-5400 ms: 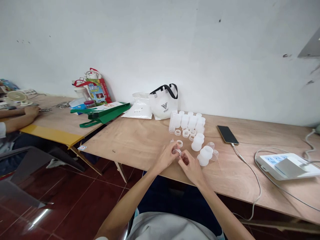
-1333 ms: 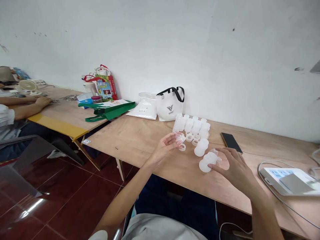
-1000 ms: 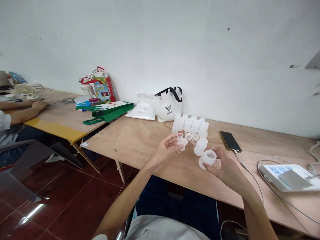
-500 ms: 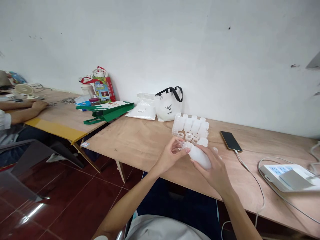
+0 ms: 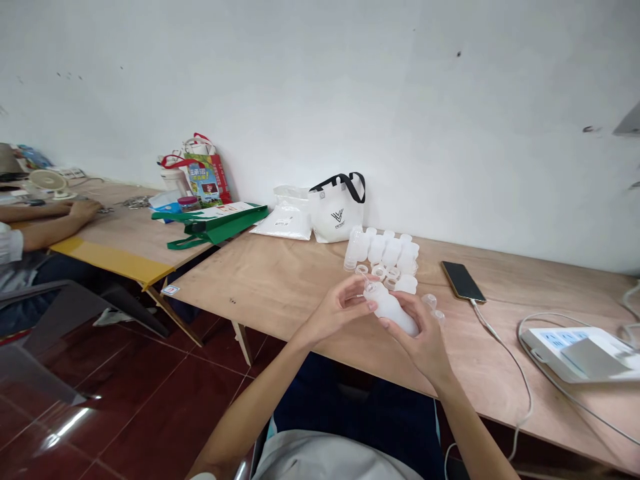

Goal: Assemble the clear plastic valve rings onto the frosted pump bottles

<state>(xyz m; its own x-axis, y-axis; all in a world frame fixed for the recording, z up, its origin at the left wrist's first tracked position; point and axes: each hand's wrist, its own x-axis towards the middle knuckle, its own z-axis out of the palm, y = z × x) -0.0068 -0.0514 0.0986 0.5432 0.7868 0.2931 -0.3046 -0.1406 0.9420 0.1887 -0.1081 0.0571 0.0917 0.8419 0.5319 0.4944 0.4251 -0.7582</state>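
Note:
My right hand [image 5: 425, 340] grips a white translucent plastic bottle [image 5: 395, 311], tilted with its neck pointing left. My left hand [image 5: 340, 308] pinches a small clear ring or cap at that neck [image 5: 369, 287]; the piece is mostly hidden by my fingers. Both hands hover just above the front of the plywood table [image 5: 280, 280]. Behind them stands a cluster of similar white bottles [image 5: 383, 250] with loose clear rings [image 5: 377, 271] lying in front. Another bottle [image 5: 406, 284] and small clear caps [image 5: 433, 303] rest just right of my hands.
A white tote bag [image 5: 336, 213] and a plastic packet [image 5: 286, 220] lean on the wall. A phone [image 5: 463, 281] with a cable and a white power strip [image 5: 580, 350] lie to the right. At the left table a green bag [image 5: 213, 223] lies near another person's arm [image 5: 45, 223].
My right hand reached to a lying bottle, picked it up and brought it to my left hand. The left hand's ring now meets the bottle's neck.

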